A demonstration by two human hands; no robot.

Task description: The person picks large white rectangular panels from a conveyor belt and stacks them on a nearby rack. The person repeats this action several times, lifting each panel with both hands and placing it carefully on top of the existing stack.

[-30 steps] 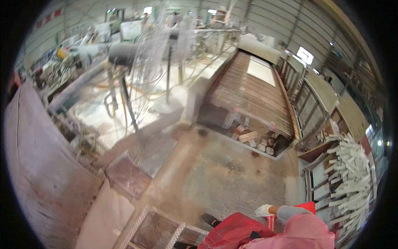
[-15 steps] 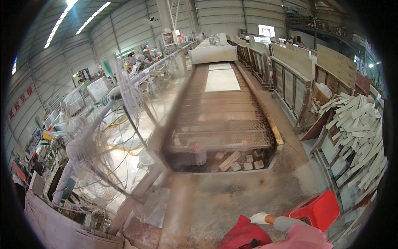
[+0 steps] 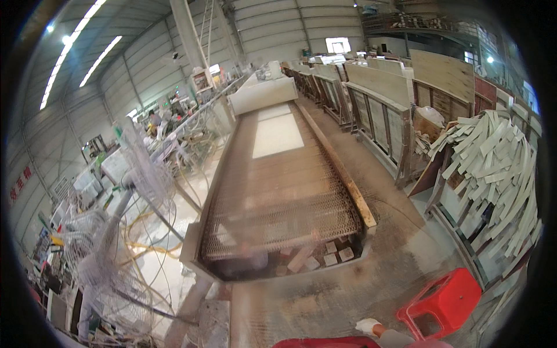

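My right hand, in a white glove, shows at the lower edge, left of a red plastic stool. It is small and its fingers do not show apart, so whether they are open or closed is unclear; nothing held can be made out. My left hand is out of the picture. Ahead lies a long conveyor with a brown mesh belt. Far up the belt rests a pale flat slab, with another light piece beyond it. Red clothing fills the bottom edge.
At the conveyor's near end lie several small blocks. Wire-caged fans and cables stand left. On the right are framed boards and a heap of pale strips. A white machine hood spans the belt's far end.
The view has swung right and up, so the conveyor sits farther left and lower. My gloved right hand appears lower, and less of the red clothing and sleeve shows.
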